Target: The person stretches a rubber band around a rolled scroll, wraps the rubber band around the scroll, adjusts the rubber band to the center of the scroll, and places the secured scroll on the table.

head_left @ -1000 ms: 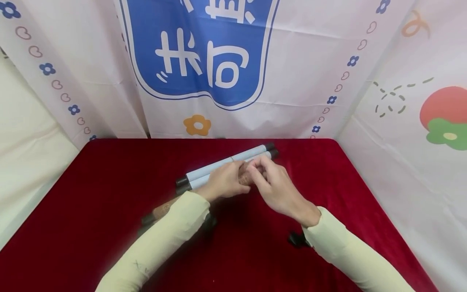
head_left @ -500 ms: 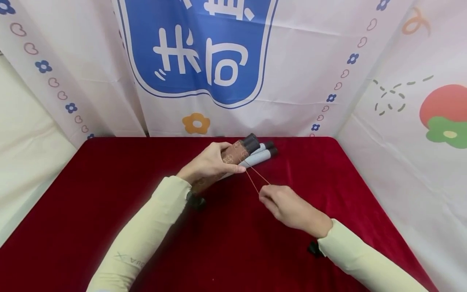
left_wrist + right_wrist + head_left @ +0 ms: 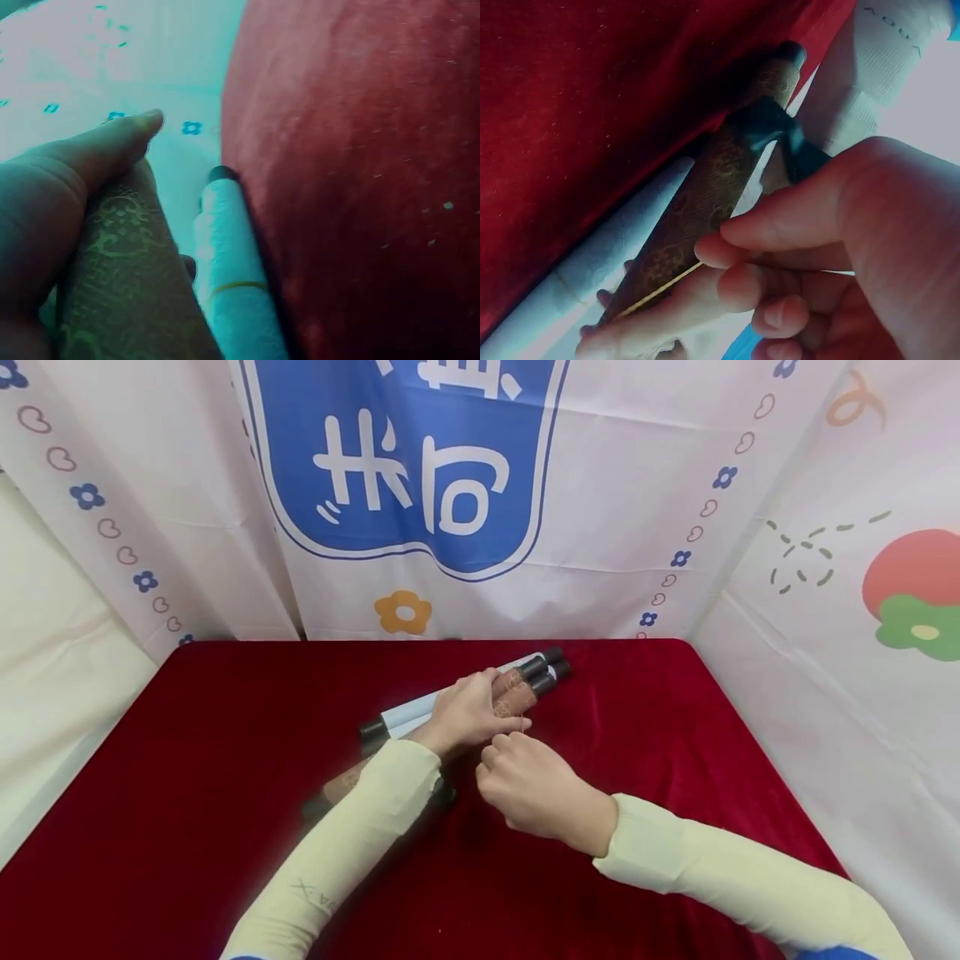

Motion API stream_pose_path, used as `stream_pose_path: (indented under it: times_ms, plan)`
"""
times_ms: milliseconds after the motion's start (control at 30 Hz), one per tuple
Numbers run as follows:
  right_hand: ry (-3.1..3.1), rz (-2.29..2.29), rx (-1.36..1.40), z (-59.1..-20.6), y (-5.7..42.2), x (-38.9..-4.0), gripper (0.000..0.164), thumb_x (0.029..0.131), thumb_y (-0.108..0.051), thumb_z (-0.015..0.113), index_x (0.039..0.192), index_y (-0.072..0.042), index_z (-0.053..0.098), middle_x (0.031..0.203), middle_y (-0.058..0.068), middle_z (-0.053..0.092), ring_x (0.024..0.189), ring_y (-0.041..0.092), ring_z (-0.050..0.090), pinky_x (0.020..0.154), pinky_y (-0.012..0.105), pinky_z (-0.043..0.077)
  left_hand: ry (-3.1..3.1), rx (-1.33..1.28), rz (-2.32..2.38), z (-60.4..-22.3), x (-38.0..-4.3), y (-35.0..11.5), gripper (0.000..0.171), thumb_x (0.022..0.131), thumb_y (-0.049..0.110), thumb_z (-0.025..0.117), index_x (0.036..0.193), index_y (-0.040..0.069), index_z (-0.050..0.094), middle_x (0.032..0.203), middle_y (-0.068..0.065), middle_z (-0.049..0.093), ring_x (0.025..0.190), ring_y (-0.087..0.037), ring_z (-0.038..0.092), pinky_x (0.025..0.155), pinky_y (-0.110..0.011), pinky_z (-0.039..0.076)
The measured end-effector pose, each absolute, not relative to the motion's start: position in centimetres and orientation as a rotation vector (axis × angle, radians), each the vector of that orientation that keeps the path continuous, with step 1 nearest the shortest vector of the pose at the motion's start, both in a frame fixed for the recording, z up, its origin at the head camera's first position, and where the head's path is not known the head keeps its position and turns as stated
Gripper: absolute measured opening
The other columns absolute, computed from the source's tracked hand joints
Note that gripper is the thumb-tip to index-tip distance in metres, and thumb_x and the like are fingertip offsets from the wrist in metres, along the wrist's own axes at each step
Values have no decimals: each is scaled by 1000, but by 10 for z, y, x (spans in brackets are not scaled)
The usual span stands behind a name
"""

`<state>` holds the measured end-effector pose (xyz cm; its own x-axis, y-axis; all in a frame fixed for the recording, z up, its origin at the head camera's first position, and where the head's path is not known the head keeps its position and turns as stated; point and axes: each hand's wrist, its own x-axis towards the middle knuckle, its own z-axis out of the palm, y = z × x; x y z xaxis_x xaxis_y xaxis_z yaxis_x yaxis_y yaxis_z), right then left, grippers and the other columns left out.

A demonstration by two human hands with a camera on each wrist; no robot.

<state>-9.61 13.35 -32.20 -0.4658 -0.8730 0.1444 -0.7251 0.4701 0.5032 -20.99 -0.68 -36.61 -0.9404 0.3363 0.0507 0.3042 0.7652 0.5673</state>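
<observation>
A brown patterned scroll [image 3: 517, 697], rolled from both ends into two side-by-side rolls with black end knobs, lies slanted in my left hand [image 3: 468, 714]. That hand grips it near its far right end, the thumb along the near side. Close by, my right hand [image 3: 536, 789] has its fingers curled. In the right wrist view its thumb and forefinger pinch a thin yellow string [image 3: 660, 291], which runs along the brown scroll toward the left hand. How the string goes round the scroll is hidden.
Just behind lies a light blue scroll [image 3: 412, 710] with black knobs, a yellowish band [image 3: 240, 286] round it. Everything rests on a dark red cloth-covered table [image 3: 187, 760]. A white printed curtain [image 3: 600, 527] stands at the table's back edge. A black device [image 3: 444, 793] sits under the left wrist.
The right hand first drew the string out toward me, then came back left, close to the left hand. The brown scroll tilted up, then came down over the light blue one.
</observation>
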Motion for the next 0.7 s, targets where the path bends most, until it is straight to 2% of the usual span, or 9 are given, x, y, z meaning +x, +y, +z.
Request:
stream_pose_path:
  times_ms: [100,200,333,433,533,600,633,667,700]
  plan:
    - [-2353,-588,1324,-320,131,-94,19,76,-16,78,66,-16,62,65,-3,57,66,17,56,69,28,48,2982,594,813,-371,-207,-2,61,86,69,73,114,16,60,93,1,63,83,-17,63,71,-37,52]
    - [-2379,-575,1265,-323,143,-92,16,78,-18,80,74,-13,65,71,-1,60,69,17,57,69,28,50,3074,691,700,-373,-205,-1,63,97,71,54,114,11,62,100,-3,66,90,-22,68,75,-41,57]
    - [-2435,-446,1171,-335,176,-93,17,79,-19,81,89,-10,70,85,10,62,76,24,60,73,33,55,3170,814,539,-369,-203,-1,61,106,55,37,122,0,60,105,-15,69,91,-31,73,75,-45,61]
    - [-2532,-310,1164,-342,204,-99,23,80,-22,84,98,-9,79,110,25,63,100,35,66,92,40,59,3162,863,486,-362,-199,-5,55,104,42,34,125,-5,57,104,-17,70,90,-33,73,77,-46,62]
    - [-2686,-130,1163,-341,230,-111,25,82,-26,87,103,-13,84,139,32,53,134,49,55,108,47,54,3091,939,496,-357,-189,-13,56,102,35,34,132,-7,56,107,-17,71,97,-33,73,84,-49,61]
    - [-2785,43,1158,-337,245,-119,24,85,-24,87,106,-13,85,151,29,47,148,50,41,106,46,56,3004,1036,539,-354,-180,-19,51,101,32,35,128,-4,59,101,-15,70,95,-31,71,85,-48,60]
    - [-2818,150,1162,-335,251,-123,22,86,-20,85,106,-12,85,154,27,45,152,49,36,107,47,55,2953,1091,565,-351,-175,-22,53,101,31,36,132,-5,60,106,-16,72,98,-30,71,88,-48,60]
    - [-2848,283,1174,-333,256,-126,31,87,-17,84,116,-7,81,158,23,44,155,45,34,108,48,54,2897,1140,592,-348,-170,-25,56,102,30,36,138,-6,58,112,-16,73,100,-28,71,91,-46,59]
    - [-2857,408,1195,-331,259,-129,30,87,-14,82,116,-8,81,161,19,43,156,42,32,109,49,53,2835,1184,628,-345,-164,-27,56,102,30,37,140,-6,58,115,-16,74,99,-26,70,92,-44,59]
